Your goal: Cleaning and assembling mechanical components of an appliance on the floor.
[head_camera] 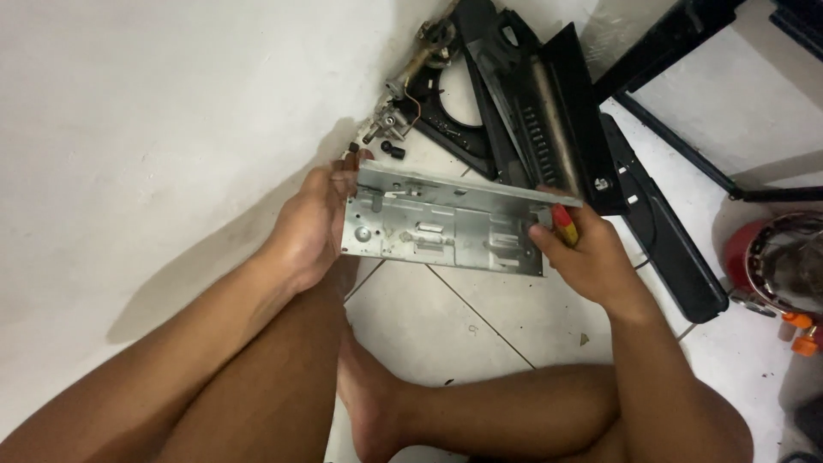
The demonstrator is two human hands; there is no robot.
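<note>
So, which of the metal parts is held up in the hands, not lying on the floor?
The flat grey metal plate, gripped by the left hand and right hand. The black parts lie on the floor.

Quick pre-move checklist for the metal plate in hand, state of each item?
1. Left hand grips the metal plate at its left end: ok.
2. Right hand holds the right end: ok.
3. Red and yellow tool handle pinned in right hand: ok; tip cannot tell.
4. Plate lifted off the tiled floor: ok.
5. Small black parts loose on floor: not ok.
</note>
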